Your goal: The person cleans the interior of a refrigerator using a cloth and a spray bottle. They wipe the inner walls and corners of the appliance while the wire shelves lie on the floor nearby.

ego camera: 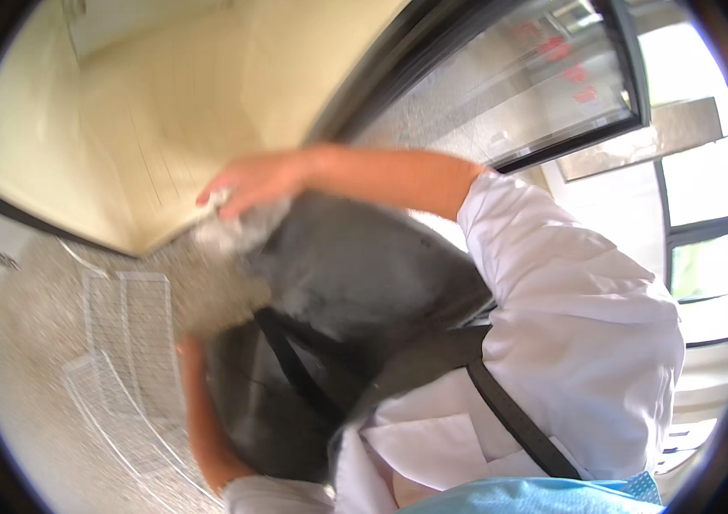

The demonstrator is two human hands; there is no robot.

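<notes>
My right hand (251, 186) reaches across in front of me, its fingers curled over a crumpled whitish cloth (235, 231). The cloth is blurred and lies close to the lower edge of a cream-coloured panel (177, 128); whether it touches the panel I cannot tell. Lower down is my left hand (190, 347), of which little more than the wrist shows; motion blur hides its fingers and anything in them. Between my arms hangs a dark grey apron (364, 270), worn over a white shirt (569, 334).
White wire racks (129, 340) stand or lie at the left over a speckled floor (23, 334). A dark-framed glass pane (499, 83) with red writing slants across the upper right. Bright windows (701, 193) line the right side. A blue face mask (531, 498) edges into view below.
</notes>
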